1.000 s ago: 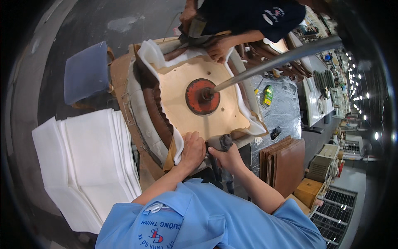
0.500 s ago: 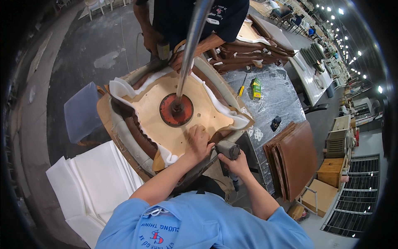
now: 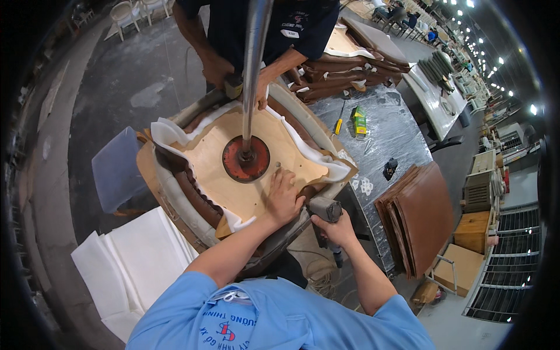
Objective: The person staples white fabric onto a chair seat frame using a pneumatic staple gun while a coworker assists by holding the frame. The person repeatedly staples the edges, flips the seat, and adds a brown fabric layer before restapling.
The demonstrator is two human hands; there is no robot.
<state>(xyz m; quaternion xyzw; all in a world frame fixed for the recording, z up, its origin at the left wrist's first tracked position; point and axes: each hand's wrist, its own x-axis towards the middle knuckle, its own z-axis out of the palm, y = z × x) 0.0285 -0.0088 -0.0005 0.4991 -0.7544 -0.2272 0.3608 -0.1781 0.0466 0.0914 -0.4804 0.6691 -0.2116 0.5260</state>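
My left hand [image 3: 284,197] lies with spread fingers on a pale plywood seat panel [image 3: 213,143], close to its near right edge. My right hand [image 3: 339,227] is wrapped round a grey pneumatic staple gun [image 3: 324,209], whose nose points at that edge. White padding [image 3: 170,130] and brown leather [image 3: 192,189] stick up around the panel inside a grey padded frame [image 3: 170,185]. A red round press plate [image 3: 233,165] on a metal rod [image 3: 252,76] bears on the panel's middle. Across from me, a co-worker's hand holds another staple gun [image 3: 233,87] at the far edge.
To the right, a plastic-covered table [image 3: 402,137] carries a yellow-handled screwdriver [image 3: 339,123], a green-yellow box [image 3: 359,123] and stacked brown panels [image 3: 417,219]. Folded leather [image 3: 335,73] lies behind. White sheets [image 3: 137,256] are at lower left, beside a clear plastic bin [image 3: 116,169].
My left hand's fingers have straightened out on the panel. The staple gun stays at the near right edge. The co-worker's hands have shifted slightly; the whole view has moved a little.
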